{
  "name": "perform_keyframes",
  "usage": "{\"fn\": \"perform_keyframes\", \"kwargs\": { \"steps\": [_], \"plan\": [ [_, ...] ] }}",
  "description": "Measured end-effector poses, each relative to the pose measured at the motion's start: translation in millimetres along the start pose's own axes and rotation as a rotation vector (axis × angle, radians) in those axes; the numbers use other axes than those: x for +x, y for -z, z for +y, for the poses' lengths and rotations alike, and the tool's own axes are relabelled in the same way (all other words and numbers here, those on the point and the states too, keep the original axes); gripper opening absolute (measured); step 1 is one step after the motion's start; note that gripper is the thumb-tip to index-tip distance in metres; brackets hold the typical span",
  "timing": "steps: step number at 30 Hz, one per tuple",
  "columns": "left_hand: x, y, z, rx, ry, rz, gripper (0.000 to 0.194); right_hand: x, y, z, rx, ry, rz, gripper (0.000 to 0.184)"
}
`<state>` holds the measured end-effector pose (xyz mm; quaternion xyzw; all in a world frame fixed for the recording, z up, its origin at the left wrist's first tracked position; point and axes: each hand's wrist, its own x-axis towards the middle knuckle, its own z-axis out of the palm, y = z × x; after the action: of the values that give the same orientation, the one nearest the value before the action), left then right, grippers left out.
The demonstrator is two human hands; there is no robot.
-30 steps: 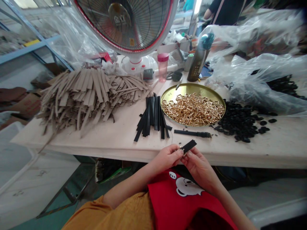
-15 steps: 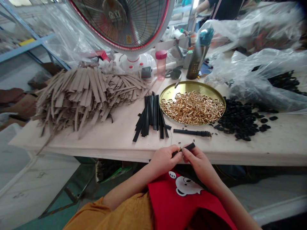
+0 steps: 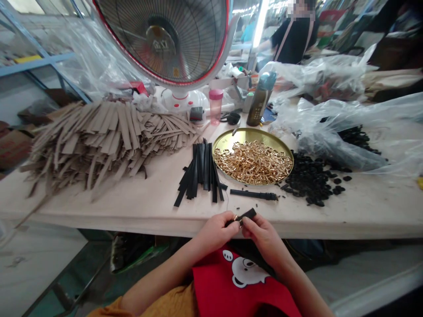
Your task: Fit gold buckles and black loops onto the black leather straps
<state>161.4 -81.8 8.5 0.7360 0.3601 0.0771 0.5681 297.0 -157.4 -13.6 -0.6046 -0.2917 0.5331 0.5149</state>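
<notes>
My left hand (image 3: pixel 216 230) and my right hand (image 3: pixel 261 232) meet at the table's near edge, both pinched on a short black strap (image 3: pixel 247 215) with a small gold buckle (image 3: pixel 236 218) at its left end. Just beyond them a finished black strap (image 3: pixel 253 194) lies flat on the table. A bundle of black straps (image 3: pixel 201 171) lies fanned out to the left of a round gold tray (image 3: pixel 231 138) filled with gold buckles (image 3: pixel 253 161). A heap of small black loops (image 3: pixel 310 176) sits right of the tray.
A big pile of tan strips (image 3: pixel 99 136) covers the table's left. A fan (image 3: pixel 172 39) stands at the back, with a pink cup (image 3: pixel 215 105) and a dark bottle (image 3: pixel 259 99) beside it. Clear plastic bags (image 3: pixel 346 127) lie at right. Another person (image 3: pixel 294 35) works behind.
The view has tilted up and shifted. My hands have closed together on the strap, which now lies flatter and lower between the fingertips, its free end shorter than before.
</notes>
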Motion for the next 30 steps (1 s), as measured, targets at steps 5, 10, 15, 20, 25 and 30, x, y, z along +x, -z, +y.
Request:
{"fn": "perform_keyframes", "kwargs": {
  "steps": [5,10,15,20,25,30],
  "plan": [
    [0,-1.4,1,0.19,-0.039,0.08,0.017,-1,0,1,-0.023,0.016,0.043,0.029],
    [-1,-0.9,10,0.174,-0.05,0.033,0.019,2,6,8,0.226,-0.067,-0.02,0.021],
    [0,1.4,12,-0.199,0.005,-0.109,0.021,4,9,7,0.423,-0.153,-0.09,0.02],
    [4,1.9,10,-0.252,0.066,-0.078,0.015,4,15,7,0.142,-0.053,-0.048,0.027],
    [9,1.3,10,-0.102,-0.008,-0.04,0.016,5,14,1,-0.091,0.013,0.027,0.038],
    [13,-2.8,6,0.057,-0.033,0.022,0.019,3,6,-13,-0.26,0.056,0.114,0.032]
  ]
}}
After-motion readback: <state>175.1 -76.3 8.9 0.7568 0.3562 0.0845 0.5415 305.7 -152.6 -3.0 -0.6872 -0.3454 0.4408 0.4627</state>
